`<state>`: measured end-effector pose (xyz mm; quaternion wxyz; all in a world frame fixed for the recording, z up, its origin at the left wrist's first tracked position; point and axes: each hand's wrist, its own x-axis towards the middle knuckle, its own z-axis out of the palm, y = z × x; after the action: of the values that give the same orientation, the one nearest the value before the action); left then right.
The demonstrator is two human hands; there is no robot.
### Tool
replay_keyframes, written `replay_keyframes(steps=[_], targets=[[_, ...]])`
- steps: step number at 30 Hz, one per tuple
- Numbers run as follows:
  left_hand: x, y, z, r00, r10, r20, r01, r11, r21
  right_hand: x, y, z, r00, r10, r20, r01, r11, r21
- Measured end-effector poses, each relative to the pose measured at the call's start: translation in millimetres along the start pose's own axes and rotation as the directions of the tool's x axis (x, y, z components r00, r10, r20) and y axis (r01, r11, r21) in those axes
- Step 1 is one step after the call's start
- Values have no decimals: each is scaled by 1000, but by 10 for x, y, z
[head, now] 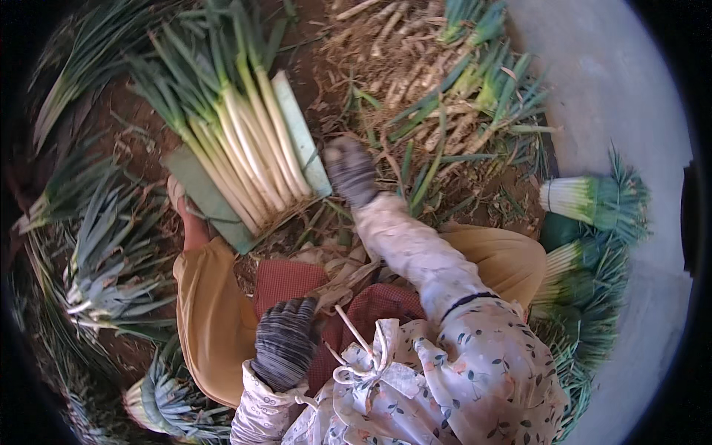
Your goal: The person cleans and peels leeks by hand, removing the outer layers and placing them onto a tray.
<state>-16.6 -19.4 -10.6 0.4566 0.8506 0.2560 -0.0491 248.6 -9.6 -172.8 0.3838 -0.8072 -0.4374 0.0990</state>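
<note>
My left hand [286, 342], in a grey striped knit glove, is curled over my lap. Dry brown leaf husks [342, 289] lie close to its fingertips; whether it grips them is unclear. My right hand [351, 169], gloved and blurred by motion, is beside the right edge of a pale green board [303, 133]. Its fingers are too smeared to read. Several trimmed green onions [245, 150] rest side by side on the board, root ends towards me and green leaves pointing away. Right of that hand spreads a heap of untrimmed green onions [445, 111] with dirty roots.
Tied bundles of green onions [578, 197] are stacked at the right, beside a pale grey surface [617, 94]. Loose leaves and onion scraps [111, 278] cover the ground at the left. Another bundle [167, 397] lies near my left knee. My bare foot [177, 192] touches the board's left side.
</note>
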Motion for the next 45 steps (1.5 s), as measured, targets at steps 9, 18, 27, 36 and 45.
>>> replay_keyframes(steps=[9, 18, 27, 36, 45], targets=[[744, -636, 367, 992, -116, 55, 108, 986, 131, 1264, 2727, -1334, 274, 954, -120, -819, 297, 492], [985, -892, 550, 956, -272, 112, 245, 946, 212, 1711, 1875, -1732, 638, 769, -25, 146, -89, 985], [1373, 517, 386, 861, 196, -469, -339, 909, -242, 597, 961, -2207, 945, 326, 20, -108, 254, 961], [1758, 2189, 346, 774, 299, -558, -561, 732, -387, -856, -304, -2138, 965, 2, -261, 83, 946, 313], [1369, 2128, 491, 917, 190, -350, -326, -147, -934, -909, -959, -2790, 973, -112, -202, 202, 839, 506]])
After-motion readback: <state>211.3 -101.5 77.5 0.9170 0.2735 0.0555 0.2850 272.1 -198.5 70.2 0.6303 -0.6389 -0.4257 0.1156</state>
